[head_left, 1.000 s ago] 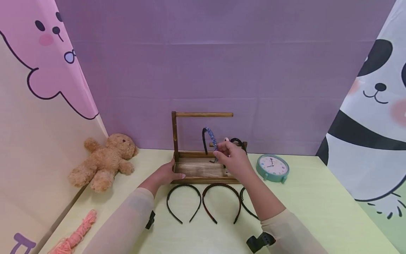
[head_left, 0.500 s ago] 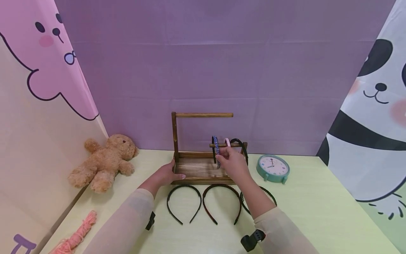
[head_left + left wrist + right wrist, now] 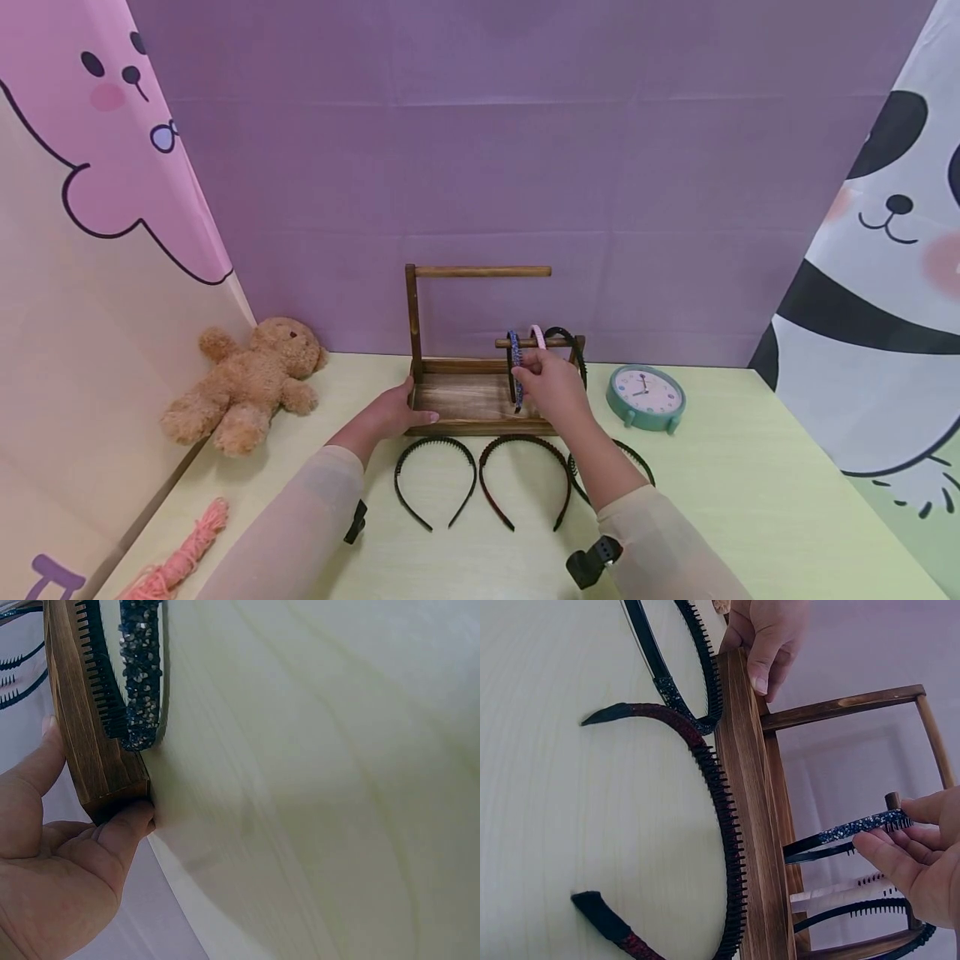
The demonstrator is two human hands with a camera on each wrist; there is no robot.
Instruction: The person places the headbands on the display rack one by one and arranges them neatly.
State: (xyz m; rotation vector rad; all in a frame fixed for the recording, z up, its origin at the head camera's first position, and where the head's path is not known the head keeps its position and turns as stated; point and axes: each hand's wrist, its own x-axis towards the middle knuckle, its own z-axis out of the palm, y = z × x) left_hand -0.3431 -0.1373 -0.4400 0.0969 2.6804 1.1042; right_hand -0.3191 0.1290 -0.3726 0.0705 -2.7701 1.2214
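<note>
A wooden rack has a low tray, a tall bar at its left and a shorter bar at its right. My left hand grips the tray's left end; in the left wrist view its fingers curl around the wooden corner. Between the thumb and fingers of my right hand is a glittery blue headband, which hangs over the tip of the shorter bar. A pink headband and a black headband hang farther right on that bar, partly hidden by the right hand.
In front of the rack lie a black toothed headband, a dark red one and another dark one, partly under the right forearm. A teal clock stands right, a teddy bear left, pink yarn front left.
My right hand has brought the blue headband down and slightly right, from above the tray onto the end of the shorter bar. The left hand keeps its place on the rack.
</note>
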